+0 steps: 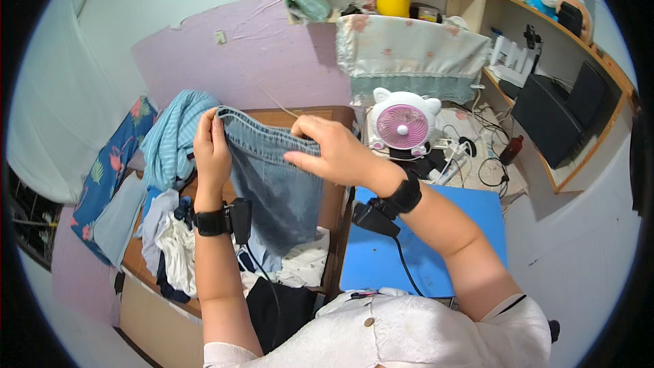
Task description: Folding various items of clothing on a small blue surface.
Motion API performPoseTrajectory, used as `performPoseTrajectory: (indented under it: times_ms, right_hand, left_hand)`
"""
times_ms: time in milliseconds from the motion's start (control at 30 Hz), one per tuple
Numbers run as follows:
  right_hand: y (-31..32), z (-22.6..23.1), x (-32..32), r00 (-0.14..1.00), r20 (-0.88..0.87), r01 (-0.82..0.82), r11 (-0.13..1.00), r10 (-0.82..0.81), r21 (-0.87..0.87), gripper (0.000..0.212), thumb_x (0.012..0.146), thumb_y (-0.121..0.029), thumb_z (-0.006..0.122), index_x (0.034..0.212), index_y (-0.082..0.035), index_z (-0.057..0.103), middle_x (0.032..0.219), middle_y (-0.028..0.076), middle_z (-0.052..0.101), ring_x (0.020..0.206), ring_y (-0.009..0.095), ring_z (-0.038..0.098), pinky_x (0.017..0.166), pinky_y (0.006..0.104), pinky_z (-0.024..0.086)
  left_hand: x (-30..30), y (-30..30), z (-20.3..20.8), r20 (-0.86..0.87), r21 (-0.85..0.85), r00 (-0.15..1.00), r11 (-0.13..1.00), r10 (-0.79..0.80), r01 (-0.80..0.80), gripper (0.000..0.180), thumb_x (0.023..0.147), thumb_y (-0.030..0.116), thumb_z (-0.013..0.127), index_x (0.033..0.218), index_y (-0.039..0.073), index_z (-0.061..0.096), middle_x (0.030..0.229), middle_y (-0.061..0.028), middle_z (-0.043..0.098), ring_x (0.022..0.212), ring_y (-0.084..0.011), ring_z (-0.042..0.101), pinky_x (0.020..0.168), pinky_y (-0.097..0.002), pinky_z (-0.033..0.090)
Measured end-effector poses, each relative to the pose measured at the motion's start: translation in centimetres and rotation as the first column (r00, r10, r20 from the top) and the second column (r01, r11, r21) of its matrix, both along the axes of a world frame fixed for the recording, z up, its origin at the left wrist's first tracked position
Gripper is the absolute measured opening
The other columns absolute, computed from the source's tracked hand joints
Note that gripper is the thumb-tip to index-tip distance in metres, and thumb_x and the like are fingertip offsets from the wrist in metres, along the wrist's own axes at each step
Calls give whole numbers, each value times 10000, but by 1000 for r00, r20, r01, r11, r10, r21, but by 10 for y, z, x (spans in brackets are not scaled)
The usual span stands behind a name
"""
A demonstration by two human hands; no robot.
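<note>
A blue-grey denim garment (pixel 276 187) hangs in front of me with its stitched waistband along the top. My left hand (pixel 212 153) is closed on the left end of that waistband, fingers folded over the edge. At the right end, my right hand (pixel 334 150) grips the band between thumb and fingers. The lower part of the denim hangs over a pile of clothes, where a white garment (pixel 177 249) and a patterned white cloth (pixel 306 259) show. Whether it is trousers, shorts or a skirt cannot be told. Black straps with small devices sit on both wrists.
Left of the pile lies a striped turquoise cloth (pixel 180 133) beside a blue flowered fabric (pixel 109 170). A blue board (pixel 436 238) is under my right forearm. Beyond it stand a white-and-pink fan (pixel 402 129), cables and a brown bottle (pixel 511 150). Wooden shelves (pixel 470 3) line the far right.
</note>
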State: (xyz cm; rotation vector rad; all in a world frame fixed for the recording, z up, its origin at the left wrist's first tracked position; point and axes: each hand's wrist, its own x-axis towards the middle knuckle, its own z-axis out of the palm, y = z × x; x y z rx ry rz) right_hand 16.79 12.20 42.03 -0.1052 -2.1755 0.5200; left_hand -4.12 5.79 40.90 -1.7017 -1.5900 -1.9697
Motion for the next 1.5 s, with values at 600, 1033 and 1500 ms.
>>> performPoseTrajectory:
  times_ms: [600,1033,1500]
  right_hand:
    - [-54,-73,327,742,-154,300,530,-652,-793,130,744,-94,582,826,-22,509,778,1,520,724,51,447,642,200,374]
    - [-45,-334,460,-48,642,881,-335,-765,-334,238,708,-143,591,876,16,535,858,188,567,827,321,538,730,379,417]
    - [11,-291,358,290,547,956,269,-786,-120,252,696,-103,547,930,-12,529,1009,143,489,946,318,441,825,393,360]
  left_hand:
    - [349,134,-15,-168,-338,554,576,-815,744,227,835,124,459,1014,-2,516,836,-163,579,761,-193,561,686,-267,431]
    - [295,169,-220,-35,-803,678,424,-734,418,256,763,173,544,927,-24,548,884,-184,582,813,-290,567,712,-344,448]
    - [202,97,-300,-318,-853,812,521,-489,-21,251,729,181,555,941,46,557,944,-164,544,927,-334,473,815,-391,381]
